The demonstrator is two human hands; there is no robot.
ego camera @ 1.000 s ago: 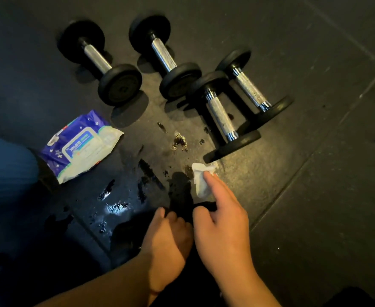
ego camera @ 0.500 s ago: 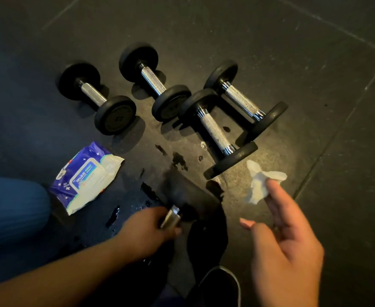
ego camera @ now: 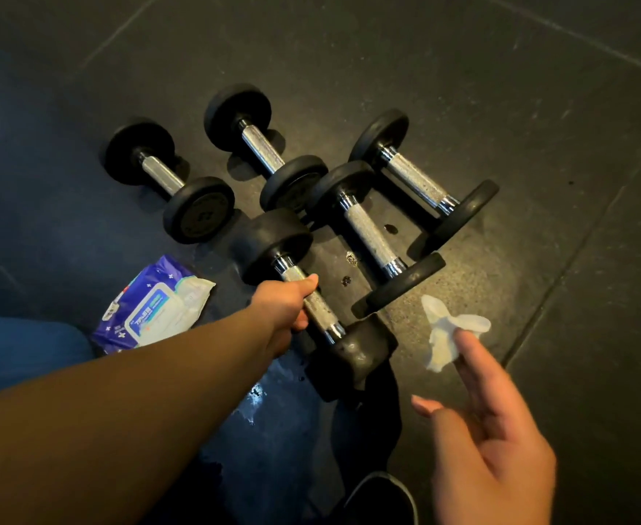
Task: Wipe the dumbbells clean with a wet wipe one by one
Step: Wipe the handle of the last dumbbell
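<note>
Now hoisting the fifth dumbbell up and out toward the row, where half a second back it was only just being grabbed down by the feet. Left hand wrapping tight round the knurled chrome grip, thumb lying along the bar, carrying it just at 6 o'clock of the other four dumbbells lined up on the floor. Looking properly heavy and rigid, all the mass sitting in the black rubber ends, so gripping mid-bar like this is probably the only balanced spot; holding off-centre likely means tipping toward the near head. Chrome possibly slick too, judging by the wet patches glinting on the floor around 6 o'clock.

Right hand hovering at roughly 4 o'clock of the lifted weight, fingers mostly spread and relaxed, just pinching the crumpled wet wipe at the fingertips, not touching any metal. Wipe looking limp, light, floppy, needing bunching for real scrubbing. Pack of wipes lying at 9 o'clock.
</note>
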